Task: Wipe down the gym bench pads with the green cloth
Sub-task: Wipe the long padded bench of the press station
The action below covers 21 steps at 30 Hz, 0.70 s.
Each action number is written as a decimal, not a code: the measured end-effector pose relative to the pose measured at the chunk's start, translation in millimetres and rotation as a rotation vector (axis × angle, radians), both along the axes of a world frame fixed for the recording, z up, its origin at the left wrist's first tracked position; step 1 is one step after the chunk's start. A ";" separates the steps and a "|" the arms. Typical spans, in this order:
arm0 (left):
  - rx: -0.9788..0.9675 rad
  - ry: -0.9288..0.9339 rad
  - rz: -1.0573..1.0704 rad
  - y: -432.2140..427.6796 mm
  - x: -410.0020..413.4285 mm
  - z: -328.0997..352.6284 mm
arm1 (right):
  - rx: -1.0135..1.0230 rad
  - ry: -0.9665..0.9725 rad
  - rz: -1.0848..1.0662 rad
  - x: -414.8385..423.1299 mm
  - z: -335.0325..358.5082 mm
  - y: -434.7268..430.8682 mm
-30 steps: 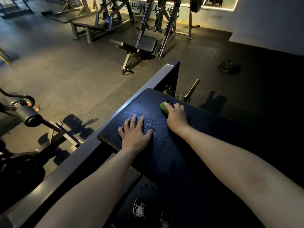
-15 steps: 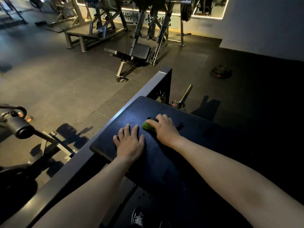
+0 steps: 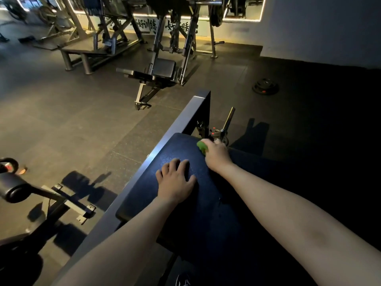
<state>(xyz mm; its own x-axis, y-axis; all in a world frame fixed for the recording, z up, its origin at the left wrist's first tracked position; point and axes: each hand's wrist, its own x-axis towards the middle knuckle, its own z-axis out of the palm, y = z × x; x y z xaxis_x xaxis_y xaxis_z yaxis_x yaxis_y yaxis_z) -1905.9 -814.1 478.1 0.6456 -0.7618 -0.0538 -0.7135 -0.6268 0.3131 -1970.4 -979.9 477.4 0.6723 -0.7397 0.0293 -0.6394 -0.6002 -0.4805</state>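
Observation:
A dark bench pad (image 3: pixel 156 195) lies in front of me, running from lower middle up to the centre. My left hand (image 3: pixel 175 181) rests flat on it with fingers spread. My right hand (image 3: pixel 217 153) is near the pad's far edge, its fingers curled over a bunched green cloth (image 3: pixel 202 147) that it presses onto the pad. Only a small green part of the cloth shows to the left of the knuckles.
A grey steel frame beam (image 3: pixel 181 122) runs along the pad's left side. Beyond the far edge is a metal pin and bar (image 3: pixel 227 122). Another bench machine (image 3: pixel 156 73) stands ahead, a weight plate (image 3: pixel 265 86) lies on the floor at right, and a roller pad (image 3: pixel 12 188) at left.
My right hand has slid the green cloth from the pad's middle, beside the left hand, out to the far edge. The left hand stays flat on the pad.

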 end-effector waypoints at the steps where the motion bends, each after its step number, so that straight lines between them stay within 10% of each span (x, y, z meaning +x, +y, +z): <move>1: 0.022 0.018 -0.009 -7.6 5.4 0.4 | -0.002 0.007 0.049 11.1 0.3 5.6; 13: 0.087 0.097 -0.150 -82.5 62.1 -3.6 | 0.041 0.336 -0.392 -43.3 6.4 -66.5; 21: -0.020 0.040 -0.141 -81.3 61.3 -16.4 | 0.190 0.240 -0.230 44.5 14.5 -52.0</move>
